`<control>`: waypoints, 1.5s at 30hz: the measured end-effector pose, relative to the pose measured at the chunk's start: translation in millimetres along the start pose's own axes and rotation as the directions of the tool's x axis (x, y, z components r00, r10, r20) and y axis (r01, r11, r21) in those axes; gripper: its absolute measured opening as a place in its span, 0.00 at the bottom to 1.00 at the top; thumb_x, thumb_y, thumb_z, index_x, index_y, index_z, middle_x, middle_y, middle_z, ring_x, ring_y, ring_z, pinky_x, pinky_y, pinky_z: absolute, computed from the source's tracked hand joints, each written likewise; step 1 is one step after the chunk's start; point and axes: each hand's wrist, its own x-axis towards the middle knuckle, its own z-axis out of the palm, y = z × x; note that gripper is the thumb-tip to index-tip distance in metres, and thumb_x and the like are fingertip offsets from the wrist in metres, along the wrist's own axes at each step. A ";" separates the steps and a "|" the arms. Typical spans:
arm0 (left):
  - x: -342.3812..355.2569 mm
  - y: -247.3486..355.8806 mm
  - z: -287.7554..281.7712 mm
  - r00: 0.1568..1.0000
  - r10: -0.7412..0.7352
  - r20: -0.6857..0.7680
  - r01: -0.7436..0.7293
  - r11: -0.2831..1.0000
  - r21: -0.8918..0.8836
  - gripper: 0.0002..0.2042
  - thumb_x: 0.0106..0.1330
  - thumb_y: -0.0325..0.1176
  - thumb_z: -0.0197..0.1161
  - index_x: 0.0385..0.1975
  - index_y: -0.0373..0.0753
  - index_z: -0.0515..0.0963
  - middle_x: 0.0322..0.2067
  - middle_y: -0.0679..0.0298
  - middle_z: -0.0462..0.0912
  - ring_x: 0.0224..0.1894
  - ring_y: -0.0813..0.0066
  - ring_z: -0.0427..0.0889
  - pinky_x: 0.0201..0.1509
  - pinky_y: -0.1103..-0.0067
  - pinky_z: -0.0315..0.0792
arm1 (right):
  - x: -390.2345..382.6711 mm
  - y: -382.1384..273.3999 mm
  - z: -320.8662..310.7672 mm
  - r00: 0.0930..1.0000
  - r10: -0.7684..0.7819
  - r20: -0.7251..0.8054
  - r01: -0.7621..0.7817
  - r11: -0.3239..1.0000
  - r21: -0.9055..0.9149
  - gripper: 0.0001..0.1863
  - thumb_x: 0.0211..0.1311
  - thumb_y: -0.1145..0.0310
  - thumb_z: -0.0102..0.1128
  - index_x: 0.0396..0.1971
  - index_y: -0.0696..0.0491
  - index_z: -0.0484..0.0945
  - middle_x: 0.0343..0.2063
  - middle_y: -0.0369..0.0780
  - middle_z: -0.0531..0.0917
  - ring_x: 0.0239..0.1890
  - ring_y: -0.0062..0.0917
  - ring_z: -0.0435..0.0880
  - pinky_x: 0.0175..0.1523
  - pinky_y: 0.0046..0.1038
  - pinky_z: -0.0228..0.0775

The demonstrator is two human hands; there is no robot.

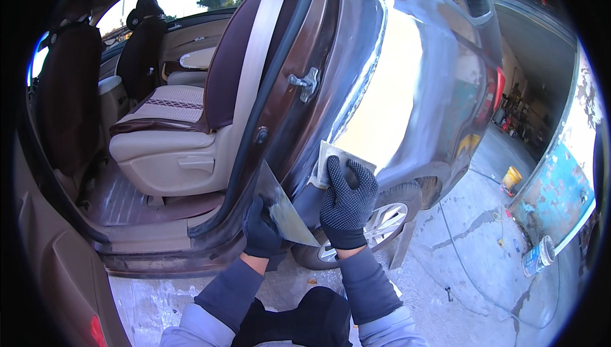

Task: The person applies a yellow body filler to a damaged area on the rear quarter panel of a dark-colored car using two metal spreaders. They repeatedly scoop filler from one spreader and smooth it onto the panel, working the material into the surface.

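Note:
My right hand [349, 210], in a dark glove with light dots, grips a pale flat filler spreader [326, 163]. The spreader rests at the lower end of a cream body filler patch [391, 86] on the car's rear side panel. My left hand [261, 231], gloved alike, is closed on a thin flat plate [286, 212] with greyish-yellow paste smeared on it. This plate is tilted, in front of the sill and left of the rear wheel [385, 219]. Bare, sanded-looking metal surrounds the patch. My gloves and the plates hide parts of the wheel arch.
The rear door [57, 245] stands open at the left, showing the beige seat [165, 149]. A metal door striker [307, 84] juts from the door frame. On the right, a hose [461, 261] crosses the floor near a yellow bucket [511, 177] and a white bucket [539, 256].

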 end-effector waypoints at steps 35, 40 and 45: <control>-77.2 10.6 34.4 0.992 -0.044 -0.120 0.026 0.988 -0.149 0.05 0.80 0.36 0.60 0.48 0.49 0.80 0.43 0.72 0.83 0.50 0.76 0.81 0.59 0.72 0.75 | -65.9 7.4 -80.4 0.574 0.645 0.505 -0.384 -0.332 0.861 0.19 0.79 0.71 0.54 0.64 0.64 0.71 0.62 0.49 0.79 0.64 0.32 0.78 0.69 0.36 0.71; -81.6 15.8 54.1 0.938 0.347 -0.011 -0.296 0.816 0.497 0.08 0.81 0.32 0.57 0.54 0.39 0.78 0.46 0.63 0.81 0.50 0.72 0.81 0.56 0.72 0.77 | -76.5 -9.7 -97.1 0.944 0.216 0.250 -0.320 0.786 0.529 0.19 0.69 0.81 0.63 0.59 0.60 0.79 0.53 0.50 0.84 0.55 0.39 0.85 0.60 0.38 0.77; -79.6 37.7 60.5 0.687 0.493 0.534 -0.515 -0.188 0.836 0.14 0.82 0.31 0.54 0.61 0.31 0.73 0.50 0.53 0.76 0.51 0.61 0.80 0.56 0.69 0.76 | -75.6 -3.6 -108.6 0.834 0.092 0.545 -0.451 0.682 0.576 0.13 0.73 0.74 0.61 0.52 0.62 0.83 0.44 0.49 0.87 0.45 0.41 0.88 0.54 0.35 0.78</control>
